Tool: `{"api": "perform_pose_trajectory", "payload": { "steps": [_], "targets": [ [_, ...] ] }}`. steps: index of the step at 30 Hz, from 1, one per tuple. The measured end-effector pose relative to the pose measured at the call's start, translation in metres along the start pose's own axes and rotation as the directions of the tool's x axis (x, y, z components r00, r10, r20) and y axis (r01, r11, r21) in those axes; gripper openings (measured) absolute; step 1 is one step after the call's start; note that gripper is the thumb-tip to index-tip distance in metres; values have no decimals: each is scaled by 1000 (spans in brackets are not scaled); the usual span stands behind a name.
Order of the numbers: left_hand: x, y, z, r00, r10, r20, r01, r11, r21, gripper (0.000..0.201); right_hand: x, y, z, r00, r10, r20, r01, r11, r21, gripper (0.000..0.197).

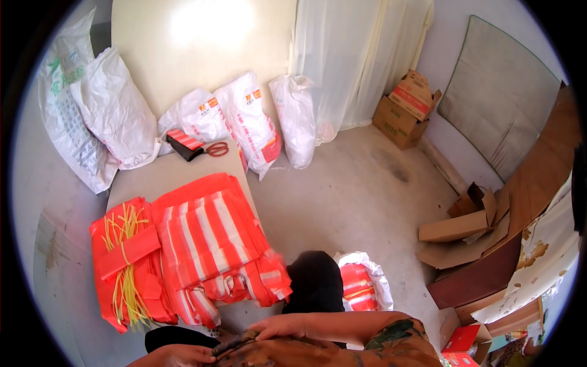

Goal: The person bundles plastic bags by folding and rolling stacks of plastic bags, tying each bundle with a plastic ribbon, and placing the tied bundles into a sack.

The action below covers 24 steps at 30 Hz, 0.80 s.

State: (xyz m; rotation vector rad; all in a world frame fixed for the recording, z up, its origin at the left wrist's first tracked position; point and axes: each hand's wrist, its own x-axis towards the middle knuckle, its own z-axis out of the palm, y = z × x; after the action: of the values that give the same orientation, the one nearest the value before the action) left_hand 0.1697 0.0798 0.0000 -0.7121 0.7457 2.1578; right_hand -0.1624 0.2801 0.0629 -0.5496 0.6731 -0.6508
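On the table (pixel 147 176), the red stack (pixel 154 286) lies leftmost, its long axis running away from the person. The left hand (pixel 191 353), fingers bent nearly closed, pinches the cloth (pixel 235 347) at the person's waist, though the dim edge blurs its grip; the cloth's bunched length slants up rightward to the right hand (pixel 280 327), whose curled fingers close on it.

Striped fabric stack (pixel 211 235): red-orange with white bands. Folded fabric (pixel 136 252) alongside: plain red-orange. Ties (pixel 126 296): yellow. Desk (pixel 143 183): pale beige. Scissor handles (pixel 209 150): dark red. Standing sack (pixel 249 119): white (print in red and orange). Clothing (pixel 394 335): patterned brown and green. Curtain (pixel 348 61): cream. Upper carton (pixel 411 96): brown, red band.
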Motion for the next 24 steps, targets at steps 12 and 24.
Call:
{"api": "perform_pose_trajectory", "payload": {
  "steps": [12,24],
  "targets": [
    [-2,-20,44,988,154,22,-152,986,-73,44,-23,18,-20,984,-9,-179,-17,989,-145,46],
    [-7,9,70,956,284,-74,-284,959,17,29,-29,12,-15,877,-296,-378,10,798,-603,33]
  ]
}}
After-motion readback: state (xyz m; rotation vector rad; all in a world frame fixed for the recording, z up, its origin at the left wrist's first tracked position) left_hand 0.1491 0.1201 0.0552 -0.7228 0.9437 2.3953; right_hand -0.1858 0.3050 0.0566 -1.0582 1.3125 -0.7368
